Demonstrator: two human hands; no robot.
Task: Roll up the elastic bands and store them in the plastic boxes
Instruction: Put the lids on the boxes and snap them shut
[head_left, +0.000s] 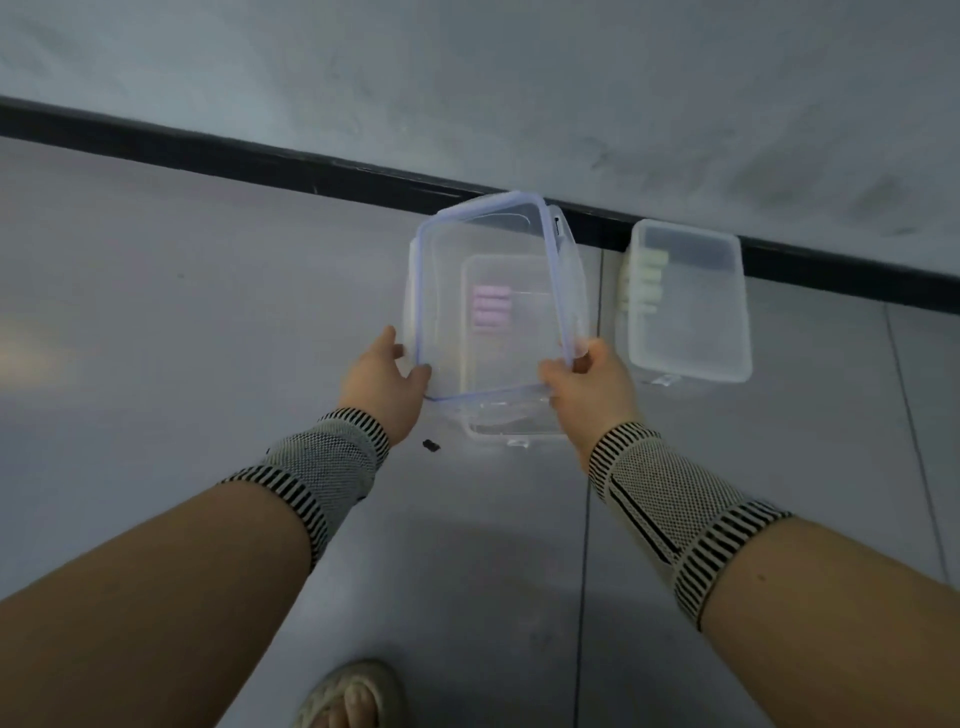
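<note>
Both our hands are on the clear lid with the blue seal, held up in the air over the floor: our left hand has its fingers fairly straight against the lid's near left corner, while our right hand curls round the near right corner, thumb on top. Directly beneath the lid, and seen through it, sits an open plastic box on the grey floor, with a row of rolled pink bands lying along its left side. The lid hangs tilted and slightly turned, so its long edge does not quite line up with the box's long axis, which runs away from us towards the dark skirting board. We judge that the coming move is to lower the lid straight down and square it to the box; the box lies just ahead of and below both hands, a little nearer our right. A second open box, just beside to the right, holds pale green rolled bands at its far left and has no lid on. A small dark scrap lies on the floor near our left wrist, and a sandalled foot shows at the bottom edge.
</note>
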